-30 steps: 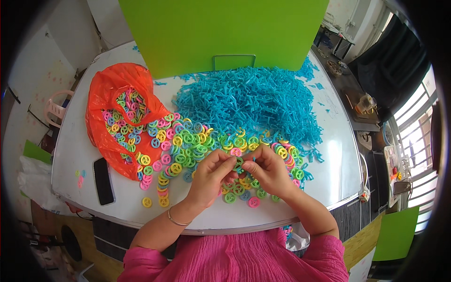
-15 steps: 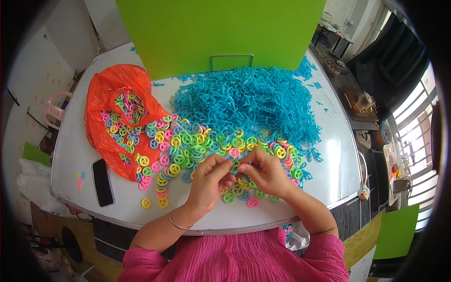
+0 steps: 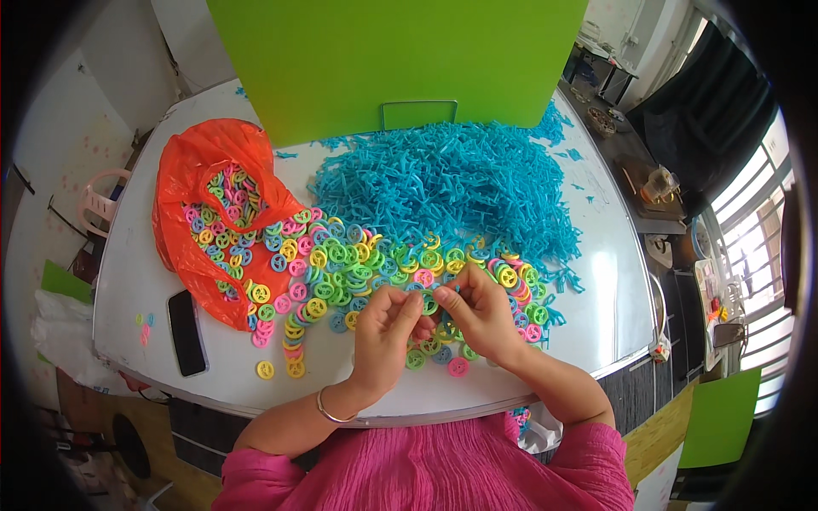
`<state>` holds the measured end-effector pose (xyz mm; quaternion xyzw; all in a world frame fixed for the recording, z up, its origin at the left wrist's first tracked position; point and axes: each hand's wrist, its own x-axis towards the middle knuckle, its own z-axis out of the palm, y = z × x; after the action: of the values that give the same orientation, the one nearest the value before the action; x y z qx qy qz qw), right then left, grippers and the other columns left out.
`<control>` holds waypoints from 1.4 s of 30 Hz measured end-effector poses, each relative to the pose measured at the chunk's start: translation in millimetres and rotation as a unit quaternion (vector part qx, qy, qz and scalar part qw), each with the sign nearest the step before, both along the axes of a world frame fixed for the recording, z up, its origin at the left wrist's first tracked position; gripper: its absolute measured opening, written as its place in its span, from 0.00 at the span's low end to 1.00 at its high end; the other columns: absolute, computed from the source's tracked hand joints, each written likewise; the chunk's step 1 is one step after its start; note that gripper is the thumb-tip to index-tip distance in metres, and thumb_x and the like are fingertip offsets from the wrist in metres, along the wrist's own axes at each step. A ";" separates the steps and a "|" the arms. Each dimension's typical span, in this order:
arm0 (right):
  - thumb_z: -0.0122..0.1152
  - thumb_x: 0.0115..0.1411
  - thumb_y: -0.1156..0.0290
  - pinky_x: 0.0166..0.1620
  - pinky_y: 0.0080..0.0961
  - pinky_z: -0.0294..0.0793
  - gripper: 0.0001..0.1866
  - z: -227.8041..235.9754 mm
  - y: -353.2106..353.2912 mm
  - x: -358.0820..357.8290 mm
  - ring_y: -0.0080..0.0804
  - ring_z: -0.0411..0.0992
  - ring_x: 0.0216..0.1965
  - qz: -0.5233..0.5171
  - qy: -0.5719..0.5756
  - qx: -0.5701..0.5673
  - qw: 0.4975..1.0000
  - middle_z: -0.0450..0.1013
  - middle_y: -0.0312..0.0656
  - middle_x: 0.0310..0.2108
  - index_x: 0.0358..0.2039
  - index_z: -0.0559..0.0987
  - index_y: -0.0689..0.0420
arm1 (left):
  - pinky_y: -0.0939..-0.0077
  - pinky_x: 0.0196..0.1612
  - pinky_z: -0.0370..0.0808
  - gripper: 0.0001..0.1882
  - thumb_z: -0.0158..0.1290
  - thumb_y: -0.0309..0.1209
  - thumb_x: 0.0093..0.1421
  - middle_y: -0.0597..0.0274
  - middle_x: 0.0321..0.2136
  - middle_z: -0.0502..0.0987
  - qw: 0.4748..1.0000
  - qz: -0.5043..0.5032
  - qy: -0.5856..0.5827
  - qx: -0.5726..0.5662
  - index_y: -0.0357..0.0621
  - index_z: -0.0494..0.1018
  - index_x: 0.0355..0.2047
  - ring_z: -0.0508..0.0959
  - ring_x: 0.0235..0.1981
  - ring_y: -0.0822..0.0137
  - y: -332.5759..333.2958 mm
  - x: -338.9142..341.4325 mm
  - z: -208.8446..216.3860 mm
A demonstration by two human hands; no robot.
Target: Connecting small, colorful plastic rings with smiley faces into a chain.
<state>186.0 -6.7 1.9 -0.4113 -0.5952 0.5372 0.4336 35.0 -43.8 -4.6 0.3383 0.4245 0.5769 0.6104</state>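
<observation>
One green ring sits right between the person's two hands, up at the fingertips and over the near part of the table. The left hand pinches it by its left side between thumb and fingers. The right hand is drawn narrow, thumb against finger, just beside the ring's right side; whether it grips the ring too, or something small, I can't tell. Loose rings in yellow, pink, blue and green lie around and below both hands, and more trail off to the left, into the mouth of a red bag. Beyond the hands, touching the rings, is a big heap of blue pieces. Behind that heap stands a green board, with a wire loop at its foot. A phone lies on the white table, just beside the bag. A bracelet circles the left wrist.
</observation>
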 end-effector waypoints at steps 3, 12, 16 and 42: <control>0.58 0.63 0.73 0.26 0.14 0.66 0.09 8.3 -4.0 -1.7 0.15 0.70 0.26 -0.021 -0.027 -0.009 0.999 0.71 0.35 0.25 0.30 0.67 0.60 | 0.84 0.27 0.73 0.09 0.50 0.33 0.66 0.64 0.22 0.76 0.998 0.002 0.045 0.033 0.41 0.67 0.31 0.75 0.23 0.78 -0.1 0.3 -1.4; 0.58 0.63 0.67 0.23 0.16 0.67 0.11 1.3 8.7 8.2 0.20 0.73 0.22 0.014 -0.011 -0.017 1.000 0.76 0.39 0.22 0.31 0.69 0.60 | 0.85 0.27 0.72 0.11 0.51 0.39 0.65 0.62 0.22 0.77 0.977 -0.094 -0.121 -0.146 0.44 0.71 0.35 0.76 0.22 0.77 12.9 -16.9 8.4; 0.56 0.65 0.61 0.24 0.13 0.64 0.12 9.2 15.5 10.5 0.18 0.72 0.24 0.036 0.074 -0.147 0.986 0.77 0.40 0.24 0.31 0.68 0.55 | 0.85 0.26 0.70 0.10 0.49 0.36 0.66 0.67 0.20 0.75 0.992 -0.084 0.047 -0.079 0.43 0.72 0.34 0.74 0.22 0.78 15.7 -26.8 18.0; 0.63 0.58 0.58 0.45 0.32 0.75 0.21 82.5 -56.6 130.4 0.42 0.75 0.44 0.467 -0.346 -0.014 0.814 0.76 0.44 0.45 0.51 0.76 0.51 | 0.68 0.40 0.67 0.06 0.62 0.30 0.50 0.65 0.29 0.74 0.651 0.156 0.666 0.331 0.46 0.79 0.29 0.71 0.35 0.63 72.2 -37.3 -24.4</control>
<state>316.4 -63.3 84.4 -0.2485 -0.8188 0.5057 -0.1095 -2.3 28.5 -29.0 0.7399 0.5443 0.3856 -0.0871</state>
